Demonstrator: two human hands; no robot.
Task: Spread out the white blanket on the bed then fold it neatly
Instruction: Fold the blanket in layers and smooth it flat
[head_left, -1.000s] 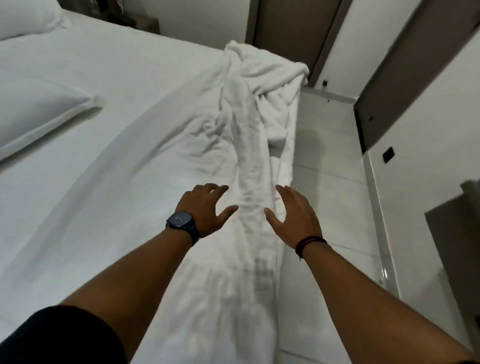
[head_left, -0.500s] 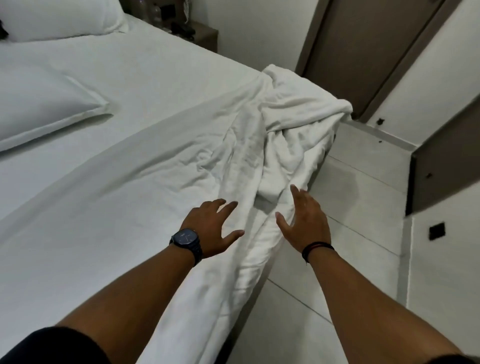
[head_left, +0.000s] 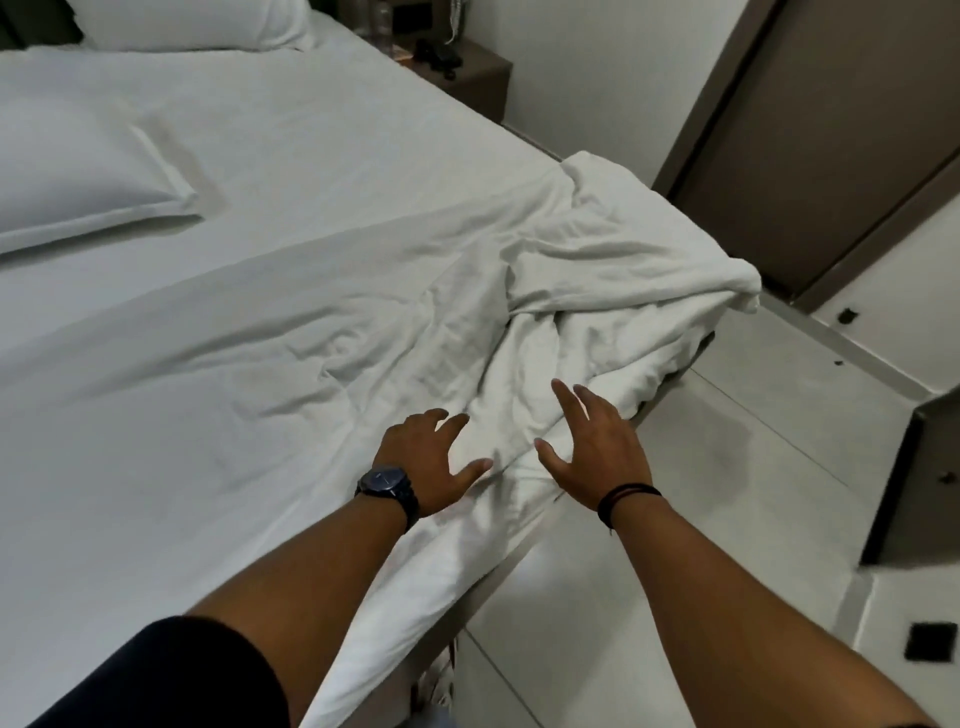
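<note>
View has swung left since a second ago: more bed (head_left: 260, 156) in frame, both hands now nearer the bunched end of the blanket (head_left: 597, 291). Blanket lies crumpled along the bed's right edge, heaped at the corner by the door (head_left: 831, 130). Pillow (head_left: 78, 176) at left. Left hand (head_left: 426, 457) and right hand (head_left: 597, 447) both spread wide, empty, just over the blanket.
</note>
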